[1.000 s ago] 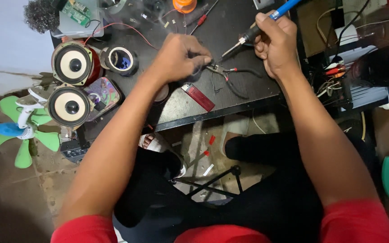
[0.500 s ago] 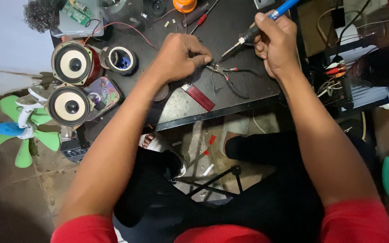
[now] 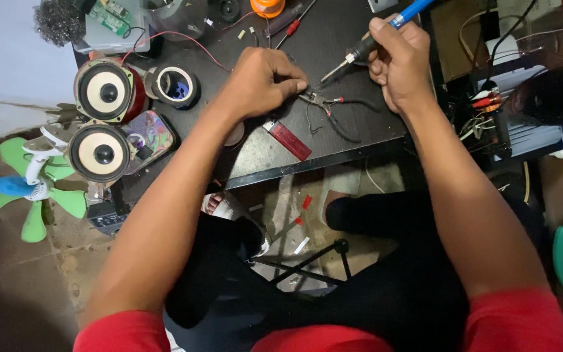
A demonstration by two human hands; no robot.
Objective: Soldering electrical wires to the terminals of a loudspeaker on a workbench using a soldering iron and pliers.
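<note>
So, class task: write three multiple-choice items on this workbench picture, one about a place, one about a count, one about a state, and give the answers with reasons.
1. Where does the red lighter lie?
A. on the black table, near its front edge
B. on the floor
C. on top of a speaker

2. How many round speakers stand at the table's left end?
A. one
B. two
C. four

3. What is the right hand doing?
A. lying flat and empty
B. gripping a blue-handled soldering iron
C. holding the tape roll

Answers
1. A: the lighter rests on the dark top just below the left hand.
2. B: an upper speaker and a lower speaker show, no more.
3. B: the fingers close round the iron, its tip pointing at the wires pinched by the left hand.
</note>
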